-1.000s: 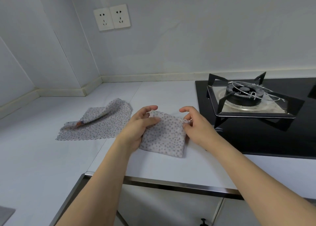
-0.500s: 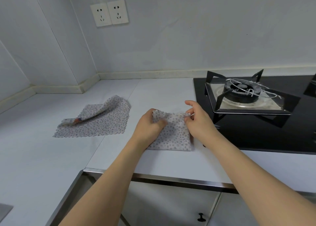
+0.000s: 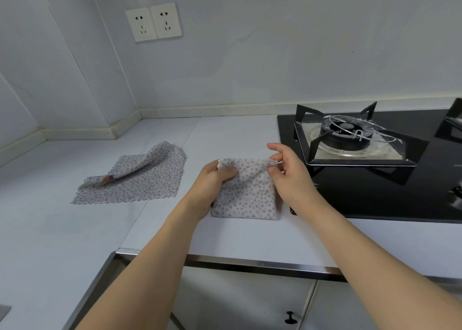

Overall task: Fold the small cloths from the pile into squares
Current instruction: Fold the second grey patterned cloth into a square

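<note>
A small grey dotted cloth (image 3: 247, 194), folded to a rough square, lies on the white counter in front of me. My left hand (image 3: 212, 183) pinches its far left corner, thumb on top. Its far right corner is pinched between thumb and fingers of my right hand (image 3: 290, 177). To the left lies the pile (image 3: 135, 179): a larger cloth of the same print spread flat, with another cloth rumpled across it and a small coloured tag showing.
A black gas hob (image 3: 370, 164) with a burner grate stands close on the right, its edge beside my right hand. The counter's metal front edge (image 3: 250, 263) runs below my forearms. Walls and a double socket (image 3: 153, 20) are behind.
Both hands have pushed the folded cloth's top edge away from me and laid it flatter; it now reads as a squarer shape. The pile has not moved.
</note>
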{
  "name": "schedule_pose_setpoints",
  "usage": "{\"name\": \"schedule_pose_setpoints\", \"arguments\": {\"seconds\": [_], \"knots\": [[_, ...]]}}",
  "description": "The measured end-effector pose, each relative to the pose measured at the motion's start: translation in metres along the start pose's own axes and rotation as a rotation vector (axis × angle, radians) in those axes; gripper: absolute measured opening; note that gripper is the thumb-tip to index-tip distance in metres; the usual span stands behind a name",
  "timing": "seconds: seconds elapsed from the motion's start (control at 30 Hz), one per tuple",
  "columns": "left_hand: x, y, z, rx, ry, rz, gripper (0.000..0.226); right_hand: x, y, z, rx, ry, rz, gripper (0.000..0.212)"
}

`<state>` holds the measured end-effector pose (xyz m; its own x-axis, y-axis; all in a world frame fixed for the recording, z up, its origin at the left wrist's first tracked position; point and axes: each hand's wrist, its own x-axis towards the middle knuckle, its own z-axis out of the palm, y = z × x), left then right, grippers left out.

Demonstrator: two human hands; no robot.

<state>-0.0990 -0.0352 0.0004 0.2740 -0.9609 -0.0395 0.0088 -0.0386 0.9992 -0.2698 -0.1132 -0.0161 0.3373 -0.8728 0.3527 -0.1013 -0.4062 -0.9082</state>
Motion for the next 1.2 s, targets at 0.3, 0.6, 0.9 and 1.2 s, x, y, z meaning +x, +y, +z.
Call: {"name": "schedule_pose_setpoints", "arguments": {"seconds": [0.3, 0.6, 0.9, 1.2], "knots": [[-0.014, 0.005, 0.004, 0.046, 0.101, 0.112, 0.008, -0.011, -0.026, 0.001, -0.058, -0.051, 0.206, 0.044], [-0.063, 0.037, 0.023, 0.071, 0.239, 0.165, 0.034, -0.061, -0.07, 0.001, -0.01, 0.084, 0.094, 0.028], [-0.03, 0.02, 0.003, 0.387, 0.387, 0.326, 0.037, -0.023, -0.052, 0.039, 0.009, 0.138, 0.251, 0.024], [0.033, 0.055, -0.007, 0.413, 0.355, 0.172, 0.036, 0.049, -0.073, 0.049, -0.141, 0.192, 0.4, 0.025]]}}
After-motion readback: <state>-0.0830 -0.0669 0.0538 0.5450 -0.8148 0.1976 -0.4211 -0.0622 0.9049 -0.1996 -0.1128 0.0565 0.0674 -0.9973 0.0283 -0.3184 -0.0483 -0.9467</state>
